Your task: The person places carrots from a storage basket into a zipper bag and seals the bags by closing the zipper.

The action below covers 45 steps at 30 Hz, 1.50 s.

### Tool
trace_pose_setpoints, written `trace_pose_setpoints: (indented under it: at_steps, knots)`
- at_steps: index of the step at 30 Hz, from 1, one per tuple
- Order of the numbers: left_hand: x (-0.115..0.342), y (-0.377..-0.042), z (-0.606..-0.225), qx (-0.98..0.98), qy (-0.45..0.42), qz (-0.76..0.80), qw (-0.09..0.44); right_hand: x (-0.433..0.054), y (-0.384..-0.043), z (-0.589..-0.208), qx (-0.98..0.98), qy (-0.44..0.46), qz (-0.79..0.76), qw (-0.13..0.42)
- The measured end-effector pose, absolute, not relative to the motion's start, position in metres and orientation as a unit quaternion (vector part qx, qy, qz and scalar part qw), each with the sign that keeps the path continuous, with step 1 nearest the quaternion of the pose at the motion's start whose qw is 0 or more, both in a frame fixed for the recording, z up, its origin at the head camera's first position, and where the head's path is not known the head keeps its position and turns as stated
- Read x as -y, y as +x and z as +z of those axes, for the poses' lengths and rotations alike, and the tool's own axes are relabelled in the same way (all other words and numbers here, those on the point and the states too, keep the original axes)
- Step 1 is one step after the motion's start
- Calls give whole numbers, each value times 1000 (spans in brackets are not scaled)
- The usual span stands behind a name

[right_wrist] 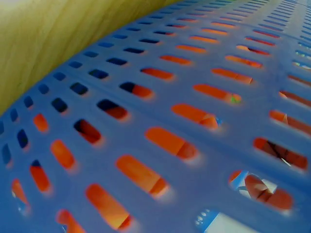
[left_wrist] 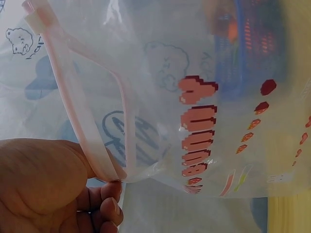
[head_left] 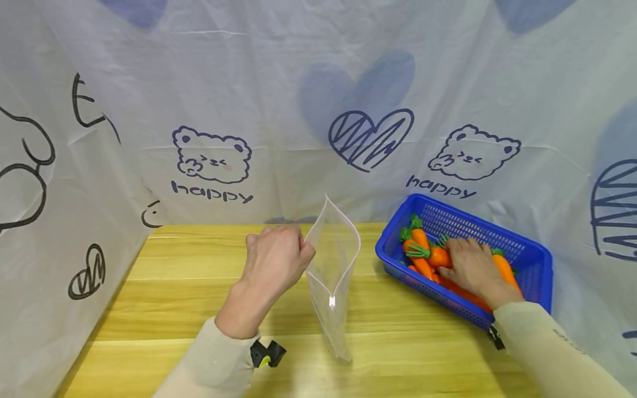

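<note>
My left hand (head_left: 278, 251) pinches the rim of a clear zip bag (head_left: 332, 249), which hangs with its mouth spread and its white slider (head_left: 332, 301) toward me. In the left wrist view, thumb and fingers grip the pink zip edge (left_wrist: 73, 107), and red lettering (left_wrist: 198, 131) shows on the plastic. At the right, my right hand (head_left: 475, 268) reaches into a blue basket (head_left: 463, 215) among orange carrots (head_left: 420, 239) with green tops. Its fingertips are hidden among them, and I cannot tell whether they grip one. Through the slots of the basket wall (right_wrist: 160, 109), the right wrist view shows orange carrots.
The basket stands on a wooden table (head_left: 189, 265), at its back right. White cloth (head_left: 278, 110) with bear and heart drawings hangs behind and at both sides. A small black device (head_left: 266, 354) is worn at the left wrist.
</note>
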<state>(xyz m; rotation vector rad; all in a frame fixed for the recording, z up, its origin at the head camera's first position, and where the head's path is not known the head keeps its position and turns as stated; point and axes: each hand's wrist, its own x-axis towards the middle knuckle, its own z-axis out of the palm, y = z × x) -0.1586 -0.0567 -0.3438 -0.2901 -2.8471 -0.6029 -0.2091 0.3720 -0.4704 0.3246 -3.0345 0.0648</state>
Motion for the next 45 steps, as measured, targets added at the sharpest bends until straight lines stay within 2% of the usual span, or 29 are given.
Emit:
trace_pose_setpoints:
  at_steps: [9,17,26,35,45]
  knots:
    - [58,-159,-342,967,-106,-200,117,-370,-211,-462,991,122,19,54]
    - [62,-157,-340,968,-100,-197,117,-356,-204,-434,989,125,11,75]
    - [63,-155,-338,967,-93,-202,121,-330,-189,-399,971,175,-14,162]
    - [61,-154,-339,967,-89,-203,126,-294,-178,-357,967,197,-44,158]
    - [55,-151,-338,966,-86,-210,125,-265,-175,-325,924,279,-75,252]
